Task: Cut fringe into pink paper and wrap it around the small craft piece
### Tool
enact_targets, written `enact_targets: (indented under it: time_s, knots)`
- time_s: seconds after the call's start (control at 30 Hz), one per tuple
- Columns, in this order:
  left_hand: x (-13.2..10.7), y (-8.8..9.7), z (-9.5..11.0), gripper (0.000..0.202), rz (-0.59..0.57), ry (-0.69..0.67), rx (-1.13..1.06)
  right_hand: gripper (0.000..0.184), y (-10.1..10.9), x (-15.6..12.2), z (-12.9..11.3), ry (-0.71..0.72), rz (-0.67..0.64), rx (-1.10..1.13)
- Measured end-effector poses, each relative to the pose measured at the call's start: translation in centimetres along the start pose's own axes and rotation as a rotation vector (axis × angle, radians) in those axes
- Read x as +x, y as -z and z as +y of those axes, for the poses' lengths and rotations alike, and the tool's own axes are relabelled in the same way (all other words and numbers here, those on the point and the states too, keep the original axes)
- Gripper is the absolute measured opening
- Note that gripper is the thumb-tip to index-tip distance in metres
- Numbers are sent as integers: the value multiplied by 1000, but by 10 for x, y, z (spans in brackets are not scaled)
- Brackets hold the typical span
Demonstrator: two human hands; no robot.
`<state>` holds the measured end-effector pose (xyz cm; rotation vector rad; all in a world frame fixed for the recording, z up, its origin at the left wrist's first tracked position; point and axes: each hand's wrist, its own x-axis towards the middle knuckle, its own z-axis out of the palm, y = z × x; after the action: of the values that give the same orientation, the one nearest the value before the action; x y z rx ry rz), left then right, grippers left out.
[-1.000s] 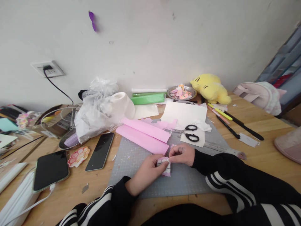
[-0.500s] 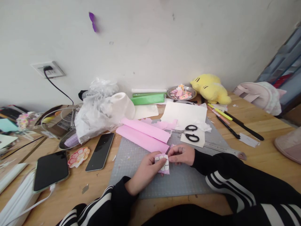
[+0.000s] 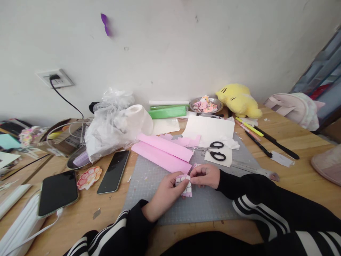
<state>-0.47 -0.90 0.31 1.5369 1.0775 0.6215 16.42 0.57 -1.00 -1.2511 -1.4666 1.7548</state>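
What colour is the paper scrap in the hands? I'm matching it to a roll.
Pink, with white round dots, seen in the head view: the paper scrap.

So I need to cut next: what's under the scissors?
The scissors lie on a small white paper, itself on the grey cutting mat. Their blades point left toward pink scraps; anything beneath the paper is hidden.
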Motion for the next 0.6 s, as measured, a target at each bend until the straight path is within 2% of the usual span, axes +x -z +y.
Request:
enact_targets:
  time_s: [0.17, 0.3, 0.43, 0.6]
  knots:
    - [0, -1, -2, 25, 8, -55, 140, 17, -4, 1, 1, 9, 24, -6]
    - [0, -2, -2, 23, -23, -41, 153, 12, -6, 2, 4, 0, 38, -14]
    - [0, -2, 0, 21, -43, -23, 76, 15, -5, 2, 4, 5, 30, -20]
    - [1, -1, -1, 24, -14, 47, -127, 24, 1, 1, 2, 13, -12, 14]
